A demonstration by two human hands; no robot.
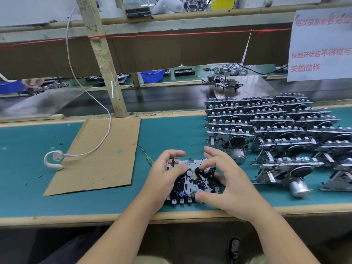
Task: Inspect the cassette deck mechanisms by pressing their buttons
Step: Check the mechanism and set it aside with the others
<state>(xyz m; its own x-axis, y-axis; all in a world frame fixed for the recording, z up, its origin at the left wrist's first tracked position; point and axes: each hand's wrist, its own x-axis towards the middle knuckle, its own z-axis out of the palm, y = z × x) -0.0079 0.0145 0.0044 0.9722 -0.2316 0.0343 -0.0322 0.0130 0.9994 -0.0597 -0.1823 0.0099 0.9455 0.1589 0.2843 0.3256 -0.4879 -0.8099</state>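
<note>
Left of the cassette deck mechanism (192,182), the left hand (163,180) curls round its left edge, thumb lying on top. The mechanism sits at the near edge of the green bench mat (38,168), a stiff, light metal-and-plastic plate with delicate exposed parts, best held by its edges. Right of it, the right hand (226,185) pinches its right side, thumb by the front buttons.

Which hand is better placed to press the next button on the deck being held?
Probably the right hand: its thumb lies at the button row on the cassette deck's near edge. The left hand grips the deck's left side, steadying it.
</note>
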